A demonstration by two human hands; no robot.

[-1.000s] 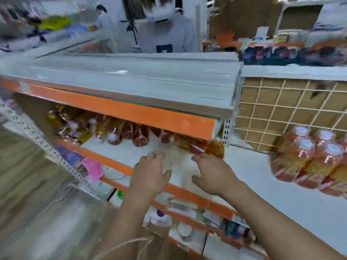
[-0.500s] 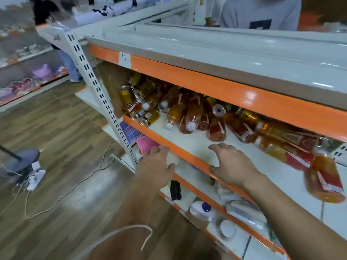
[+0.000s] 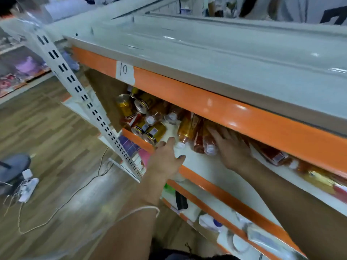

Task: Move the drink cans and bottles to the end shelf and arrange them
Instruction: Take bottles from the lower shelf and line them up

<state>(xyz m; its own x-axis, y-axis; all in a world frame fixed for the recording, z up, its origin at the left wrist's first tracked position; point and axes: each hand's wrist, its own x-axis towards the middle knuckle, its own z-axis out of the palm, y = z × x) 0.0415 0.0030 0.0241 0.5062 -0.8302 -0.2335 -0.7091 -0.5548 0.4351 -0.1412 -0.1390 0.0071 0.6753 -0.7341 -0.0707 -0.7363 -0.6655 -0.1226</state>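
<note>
Gold cans lie tumbled at the shelf's left end, bottles beside them. My left grip reaches flat-fingered and empty; my right grip rests spread on the bottles. A careless nudge could roll them off the front edge.

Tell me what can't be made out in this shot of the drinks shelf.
Head view:
Amber plastic bottles: rear ends hidden under the orange-edged upper shelf.
Right hand: fingertips tucked under that edge, grip unclear.
Gold metal cans: label print too small and blurred.
Bottles at far right: motion-blurred, cut off by the frame edge.
</note>
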